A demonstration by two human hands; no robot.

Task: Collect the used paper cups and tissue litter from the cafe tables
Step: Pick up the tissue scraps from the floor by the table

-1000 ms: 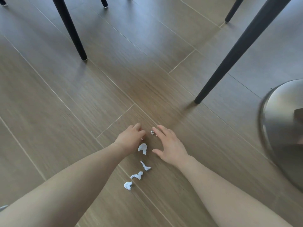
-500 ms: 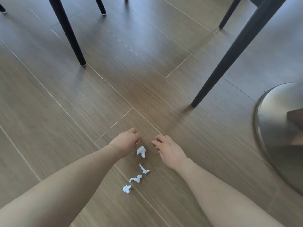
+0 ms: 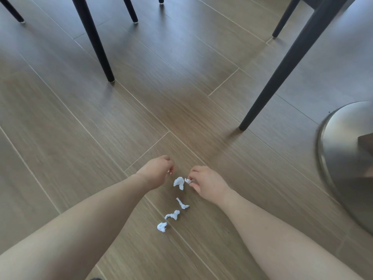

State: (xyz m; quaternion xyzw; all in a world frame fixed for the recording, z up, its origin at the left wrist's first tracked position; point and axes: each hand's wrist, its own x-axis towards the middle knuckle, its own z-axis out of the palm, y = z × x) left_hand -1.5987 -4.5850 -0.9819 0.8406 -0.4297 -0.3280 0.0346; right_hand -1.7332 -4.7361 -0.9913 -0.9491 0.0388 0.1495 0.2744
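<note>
the right hand (image 3: 203, 182) has curled in from its open reach, grip now pinching a tiny tissue scrap (image 3: 188, 180), a fine pinch as its size demands. left hand (image 3: 156, 171) curled, can't tell if it holds anything. four more scraps (image 3: 179, 182) line the floor (image 3: 141, 118) nearby.

Metal base (image 3: 343, 150) cropped (blurred), chair legs (image 3: 282, 69) cropped
</note>
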